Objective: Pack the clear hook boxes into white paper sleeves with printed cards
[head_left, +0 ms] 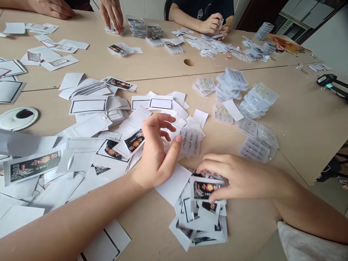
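My left hand (159, 152) is raised over the spread of white cards, palm turned right, fingers curled loosely and apart with nothing in them. Just beyond its thumb lies a clear case (191, 142) with small metal pieces in rows. My right hand (228, 175) is over a heap of printed packets (202, 221) near the front edge, its thumb and fingers around a packet with a black printed label (205, 189). White cards (89, 105) and more labelled packets (35, 166) cover the table on the left.
Stacks of clear cases (258, 99) stand right of centre. Across the table (163, 69), one person's hand (111, 16) touches cases and another person's hands (213, 25) hold a small item. A round white object (19, 119) is at left, a black device (330, 83) at right.
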Demonstrator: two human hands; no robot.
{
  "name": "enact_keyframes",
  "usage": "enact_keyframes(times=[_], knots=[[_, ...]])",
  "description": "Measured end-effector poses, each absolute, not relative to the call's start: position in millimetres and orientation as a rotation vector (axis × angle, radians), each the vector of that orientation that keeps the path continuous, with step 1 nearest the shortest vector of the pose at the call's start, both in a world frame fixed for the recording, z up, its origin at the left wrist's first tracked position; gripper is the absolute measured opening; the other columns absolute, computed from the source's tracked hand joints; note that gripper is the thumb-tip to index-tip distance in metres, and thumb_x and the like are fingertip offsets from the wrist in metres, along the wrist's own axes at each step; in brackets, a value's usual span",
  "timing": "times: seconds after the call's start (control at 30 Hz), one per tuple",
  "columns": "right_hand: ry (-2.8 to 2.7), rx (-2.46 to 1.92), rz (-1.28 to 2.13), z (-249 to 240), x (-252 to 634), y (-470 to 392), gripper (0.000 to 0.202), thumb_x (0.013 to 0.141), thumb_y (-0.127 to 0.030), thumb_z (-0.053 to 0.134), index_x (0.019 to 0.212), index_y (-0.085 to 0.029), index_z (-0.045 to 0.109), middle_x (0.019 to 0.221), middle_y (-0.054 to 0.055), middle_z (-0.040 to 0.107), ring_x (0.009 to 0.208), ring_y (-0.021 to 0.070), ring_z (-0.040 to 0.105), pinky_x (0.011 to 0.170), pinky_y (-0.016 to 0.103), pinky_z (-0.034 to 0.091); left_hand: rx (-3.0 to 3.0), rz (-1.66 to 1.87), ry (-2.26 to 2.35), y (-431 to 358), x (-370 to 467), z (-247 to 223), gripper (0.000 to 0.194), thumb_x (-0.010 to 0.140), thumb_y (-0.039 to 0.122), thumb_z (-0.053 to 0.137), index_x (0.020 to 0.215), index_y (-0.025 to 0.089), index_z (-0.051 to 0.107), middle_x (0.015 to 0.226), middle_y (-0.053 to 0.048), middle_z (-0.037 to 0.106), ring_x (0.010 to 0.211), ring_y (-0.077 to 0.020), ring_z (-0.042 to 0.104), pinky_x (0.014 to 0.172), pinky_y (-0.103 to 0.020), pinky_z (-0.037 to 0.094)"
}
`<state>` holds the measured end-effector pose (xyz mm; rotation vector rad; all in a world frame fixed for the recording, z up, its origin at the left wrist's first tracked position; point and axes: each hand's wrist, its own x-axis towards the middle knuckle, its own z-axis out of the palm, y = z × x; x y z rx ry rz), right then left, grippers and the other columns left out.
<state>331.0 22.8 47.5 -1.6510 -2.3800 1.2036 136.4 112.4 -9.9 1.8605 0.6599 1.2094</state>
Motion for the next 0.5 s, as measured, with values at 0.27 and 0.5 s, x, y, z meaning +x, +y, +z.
enact_keyframes(times=[0.27,0.5], knots=[[-2.181,-1.754,0.711,42.0,338.1,37.7,0.03,0.08,-0.043,0.064,0.098,-0.021,0.059,0.1,0.002,0.06,0.09,0.0161,0.058,0.076,0.028,0.043,2.344,0.999,0.391,115.7,134.6,2.4,0.009,0.08,0.017,0.06,0.088,0.017,0.054,0.084,-0.005,0.058,0.079,-0.0158,0.052,0.073,-0.032,0.044],[-2.162,-1.855,0.992,55.4,356.1,34.2,0.017,0.087,-0.036,0.052,0.081,-0.021,0.058,0.064,-0.004,0.056,0.054,0.0084,0.046,0.052,0.024,0.032,2.541,0.666,0.103,114.3,138.6,3.2,0.009,0.084,0.023,0.059,0.084,0.014,0.061,0.079,-0.005,0.062,0.076,-0.0163,0.053,0.07,-0.031,0.042]])
